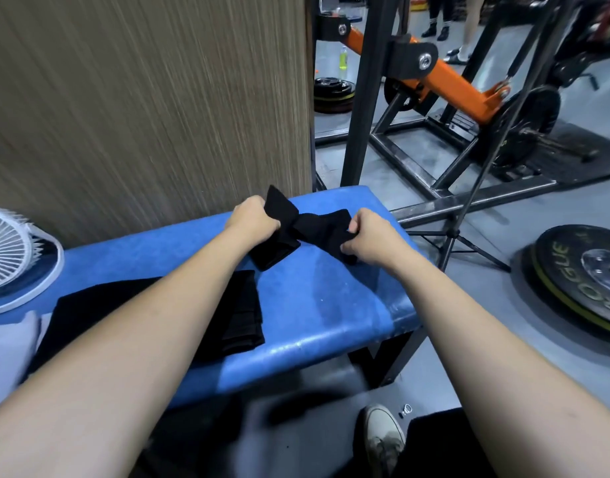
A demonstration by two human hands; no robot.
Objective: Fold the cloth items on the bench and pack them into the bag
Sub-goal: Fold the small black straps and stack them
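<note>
A small black cloth (pixel 308 229) lies bunched on the far end of the blue padded bench (pixel 331 305). My left hand (pixel 253 219) grips its left part, with cloth sticking out above and below the fist. My right hand (pixel 369 236) pinches its right end with curled fingers. A larger folded black cloth (pixel 241 312) lies on the bench nearer me, partly under my left forearm. A pale cloth (pixel 10 353) sits at the left edge. No bag can be made out with certainty.
A white fan (pixel 10 253) rests on the bench at the left. A wood-grain panel (pixel 141 98) stands behind the bench. To the right are a black and orange gym frame (pixel 452 84), a tripod leg (pixel 469 208) and a weight plate (pixel 586 281) on the floor. My shoe (pixel 383 436) is below.
</note>
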